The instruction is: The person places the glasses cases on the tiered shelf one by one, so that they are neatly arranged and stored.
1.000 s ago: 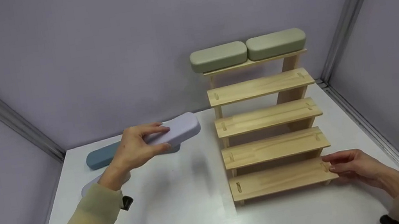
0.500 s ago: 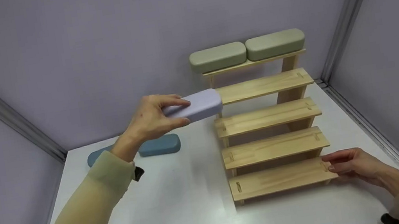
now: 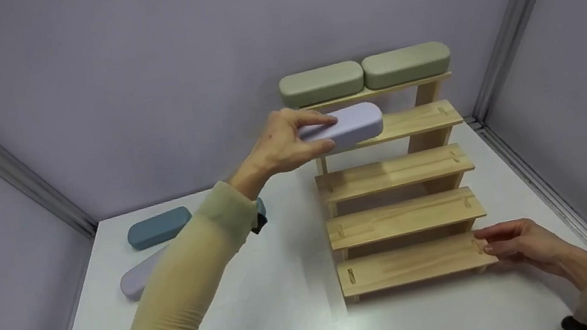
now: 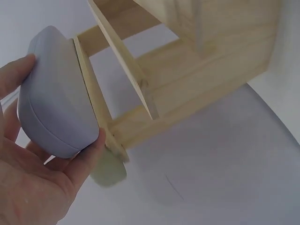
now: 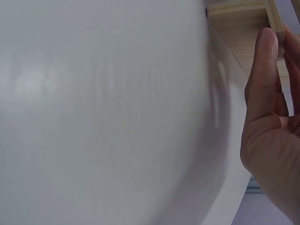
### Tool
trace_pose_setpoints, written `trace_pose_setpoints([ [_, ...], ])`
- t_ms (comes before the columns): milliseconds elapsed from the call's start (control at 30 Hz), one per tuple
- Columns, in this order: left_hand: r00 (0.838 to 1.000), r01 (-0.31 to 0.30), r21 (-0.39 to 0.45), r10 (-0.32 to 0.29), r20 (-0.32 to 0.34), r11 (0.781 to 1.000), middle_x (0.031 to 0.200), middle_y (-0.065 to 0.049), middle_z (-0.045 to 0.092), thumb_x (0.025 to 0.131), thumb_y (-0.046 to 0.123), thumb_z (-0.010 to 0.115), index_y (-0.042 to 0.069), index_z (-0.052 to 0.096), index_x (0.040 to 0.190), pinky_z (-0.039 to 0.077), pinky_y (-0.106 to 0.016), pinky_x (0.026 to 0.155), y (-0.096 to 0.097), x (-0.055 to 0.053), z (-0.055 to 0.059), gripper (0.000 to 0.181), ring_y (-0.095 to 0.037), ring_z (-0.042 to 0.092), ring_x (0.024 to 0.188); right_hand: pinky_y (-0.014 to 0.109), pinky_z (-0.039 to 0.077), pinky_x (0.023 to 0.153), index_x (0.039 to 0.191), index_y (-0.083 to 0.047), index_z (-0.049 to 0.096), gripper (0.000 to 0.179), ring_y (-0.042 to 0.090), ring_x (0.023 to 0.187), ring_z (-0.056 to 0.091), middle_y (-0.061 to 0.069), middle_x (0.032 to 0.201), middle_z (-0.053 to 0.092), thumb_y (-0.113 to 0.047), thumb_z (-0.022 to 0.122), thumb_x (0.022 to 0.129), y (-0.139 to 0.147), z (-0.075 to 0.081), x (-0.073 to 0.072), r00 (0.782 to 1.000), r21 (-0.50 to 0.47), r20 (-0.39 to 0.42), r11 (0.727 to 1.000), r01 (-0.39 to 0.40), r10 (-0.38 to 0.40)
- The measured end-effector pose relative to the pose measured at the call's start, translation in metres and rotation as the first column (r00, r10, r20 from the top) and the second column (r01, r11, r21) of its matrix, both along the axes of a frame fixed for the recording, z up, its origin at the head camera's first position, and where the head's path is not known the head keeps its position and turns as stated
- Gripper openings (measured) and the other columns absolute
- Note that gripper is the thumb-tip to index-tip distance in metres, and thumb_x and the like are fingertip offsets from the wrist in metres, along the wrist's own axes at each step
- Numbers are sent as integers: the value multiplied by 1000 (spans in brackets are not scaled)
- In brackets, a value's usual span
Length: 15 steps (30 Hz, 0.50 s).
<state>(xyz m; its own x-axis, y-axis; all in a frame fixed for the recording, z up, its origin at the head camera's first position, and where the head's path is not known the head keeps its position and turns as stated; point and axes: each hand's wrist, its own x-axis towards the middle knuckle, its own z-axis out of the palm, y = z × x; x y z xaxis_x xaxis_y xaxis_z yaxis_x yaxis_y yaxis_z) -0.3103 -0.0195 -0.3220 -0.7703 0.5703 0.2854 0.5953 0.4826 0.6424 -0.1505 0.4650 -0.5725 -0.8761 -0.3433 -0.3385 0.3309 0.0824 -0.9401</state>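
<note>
In the head view my left hand holds a lavender glasses case between thumb and fingers, just above the second step from the top of a wooden stepped rack. Seen from the left wrist, the case has a seam along its side, and the fingers wrap its end. My right hand pinches the right end of the lowest step; the right wrist view shows the thumb against the step's corner. Two pale green glasses cases, a left one and a right one, lie end to end on the top step.
On the white table at left lie a blue glasses case and a second lavender case, partly behind the left sleeve. Another blue case is mostly hidden by that arm. Walls enclose the back and sides.
My left hand has carried the lavender glasses case up and right, from above the table to the rack's second step. The right hand stays on the lowest step.
</note>
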Motion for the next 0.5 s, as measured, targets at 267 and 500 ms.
trace_pose_setpoints([
  [267,1000,15,-59,-16,-16,998,145,-4,80,95,26,85,23,82,138,59,-37,105,50,-9,-5,44,-24,74,127,22,67,80,128,-32,86,41,1,93,79,-18,120,84,-1,67,109,-1,-2,6,1000,-21,-1,1000,6,-6],
  [500,1000,-4,-94,2,-21,996,150,-7,76,97,29,83,26,79,143,57,-33,107,90,-18,-11,46,-22,71,129,22,66,82,132,-32,84,42,1,99,79,-22,127,82,-1,65,110,3,-2,10,1000,-29,-5,1000,-5,5],
])
